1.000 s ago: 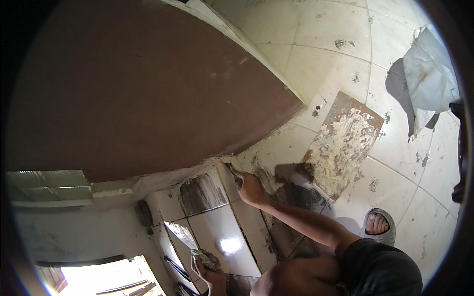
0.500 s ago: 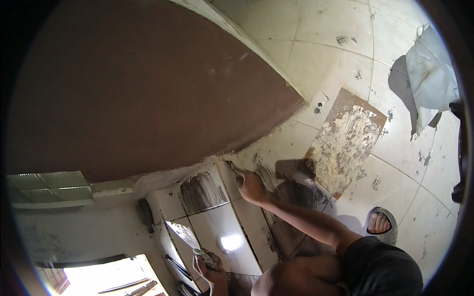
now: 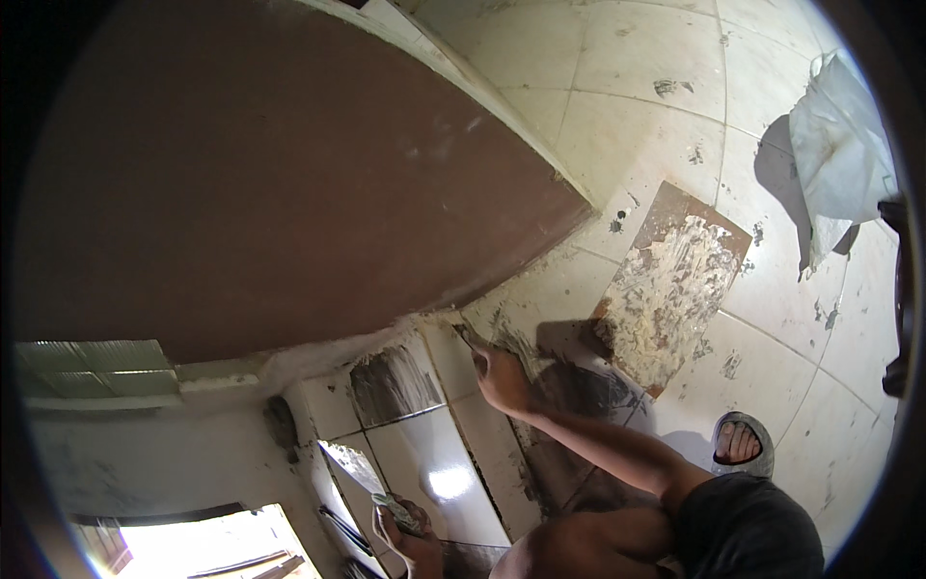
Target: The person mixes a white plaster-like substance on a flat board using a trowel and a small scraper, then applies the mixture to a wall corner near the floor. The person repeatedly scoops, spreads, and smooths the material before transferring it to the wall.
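Note:
My right hand (image 3: pixel 503 378) is closed around a narrow, dark-tipped tool (image 3: pixel 463 334); its handle is hidden in my fist. The tip is at the white tiled ledge (image 3: pixel 446 359), near the foot of the brown wall panel (image 3: pixel 318 183). Lower down, my left hand (image 3: pixel 413 536) grips a putty knife (image 3: pixel 355 465) by its greenish handle. Its broad, pale-smeared blade points up and left over the glossy white tiles (image 3: pixel 424 468). A dark grey smear (image 3: pixel 394 383) covers part of a tile between the two hands.
A brown board (image 3: pixel 672 289) coated with cream paste lies on the stained tile floor, right of my right hand. A white sack (image 3: pixel 841 154) stands at the far right. My sandalled foot (image 3: pixel 741 442) is below it. Bright light enters through an opening (image 3: pixel 198 545) at lower left.
My right hand and its tool have shifted slightly right and toward me along the tile. My left hand still holds the putty knife, barely moved. The view has tilted a little.

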{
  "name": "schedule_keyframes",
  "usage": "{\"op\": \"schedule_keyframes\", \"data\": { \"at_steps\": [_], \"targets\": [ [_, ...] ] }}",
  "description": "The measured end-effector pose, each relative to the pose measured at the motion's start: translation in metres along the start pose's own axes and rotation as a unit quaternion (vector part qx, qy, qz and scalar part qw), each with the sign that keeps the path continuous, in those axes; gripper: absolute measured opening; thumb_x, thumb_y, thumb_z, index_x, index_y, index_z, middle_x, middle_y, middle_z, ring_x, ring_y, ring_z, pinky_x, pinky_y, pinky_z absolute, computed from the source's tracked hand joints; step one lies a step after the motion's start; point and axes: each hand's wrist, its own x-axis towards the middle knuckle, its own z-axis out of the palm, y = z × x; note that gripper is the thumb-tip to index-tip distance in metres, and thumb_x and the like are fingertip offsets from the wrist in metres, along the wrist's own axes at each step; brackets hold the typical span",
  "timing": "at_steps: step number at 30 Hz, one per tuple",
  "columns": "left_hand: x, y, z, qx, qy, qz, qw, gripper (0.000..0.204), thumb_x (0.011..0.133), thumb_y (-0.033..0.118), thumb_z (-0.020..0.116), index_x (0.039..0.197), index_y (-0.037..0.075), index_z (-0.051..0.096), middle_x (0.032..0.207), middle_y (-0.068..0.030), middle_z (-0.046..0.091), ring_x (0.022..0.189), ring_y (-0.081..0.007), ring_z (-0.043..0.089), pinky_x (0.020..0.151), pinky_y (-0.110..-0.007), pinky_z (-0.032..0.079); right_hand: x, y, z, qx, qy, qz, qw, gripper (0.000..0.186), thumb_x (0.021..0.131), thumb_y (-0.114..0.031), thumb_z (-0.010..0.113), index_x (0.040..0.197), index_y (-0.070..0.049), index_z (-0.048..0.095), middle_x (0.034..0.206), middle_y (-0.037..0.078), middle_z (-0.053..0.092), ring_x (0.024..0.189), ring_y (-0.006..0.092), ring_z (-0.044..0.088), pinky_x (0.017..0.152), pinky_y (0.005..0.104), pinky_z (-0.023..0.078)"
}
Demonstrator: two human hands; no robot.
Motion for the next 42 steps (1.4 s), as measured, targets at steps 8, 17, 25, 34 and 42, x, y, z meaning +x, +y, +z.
{"op": "schedule_keyframes", "data": {
  "at_steps": [8,17,25,34,42],
  "targets": [
    [0.021,0.055,0.043,0.303,-0.038,0.045,0.951,0.033,0.100,0.036,0.059,0.100,0.003,0.062,0.066,-0.0009,0.055,0.052,-0.0085,0.049,0.044,-0.025,0.034,-0.034,-0.017,-0.040,0.000,-0.030,-0.012,0.999,0.038,0.097,-0.009,0.055,0.135,-0.001,0.061,0.106,0.027,0.070,0.088,0.0395,0.071,0.078,0.0436,0.055],
    [0.126,0.110,0.191,0.716,-0.325,0.104,0.609,0.035,0.098,0.035,0.064,0.119,0.008,0.068,0.090,-0.0182,0.072,0.082,-0.0338,0.069,0.076,-0.045,0.052,-0.058,-0.012,-0.094,-0.007,-0.059,-0.030,0.998,0.045,0.098,-0.010,0.050,0.142,0.001,0.051,0.087,0.024,0.067,0.076,0.0324,0.069,0.070,0.0417,0.053],
    [0.166,0.046,0.268,0.809,-0.383,0.104,0.434,0.031,0.093,0.035,0.065,0.117,0.018,0.073,0.109,-0.0151,0.073,0.106,-0.0348,0.069,0.094,-0.048,0.053,-0.059,-0.011,-0.111,0.060,-0.067,0.039,0.995,0.051,0.097,-0.010,0.046,0.147,0.000,0.048,0.065,0.015,0.054,0.054,0.0184,0.052,0.056,0.0351,0.047],
    [0.179,0.034,0.268,0.856,-0.326,0.109,0.387,0.029,0.090,0.031,0.069,0.114,0.015,0.074,0.111,-0.0151,0.072,0.109,-0.0345,0.068,0.094,-0.047,0.054,-0.053,-0.016,-0.119,0.073,-0.081,0.048,0.993,0.052,0.098,-0.012,0.047,0.149,-0.004,0.048,0.061,0.011,0.048,0.053,0.0124,0.045,0.055,0.0324,0.044],
    [0.173,0.065,0.275,0.856,-0.317,0.157,0.377,0.028,0.090,0.029,0.069,0.110,0.011,0.077,0.112,-0.0173,0.073,0.105,-0.0371,0.068,0.095,-0.049,0.052,-0.050,-0.013,-0.099,-0.020,-0.037,-0.067,0.997,0.051,0.099,-0.015,0.048,0.150,-0.005,0.048,0.062,0.018,0.059,0.054,0.0261,0.059,0.058,0.0411,0.050]
  ]
}}
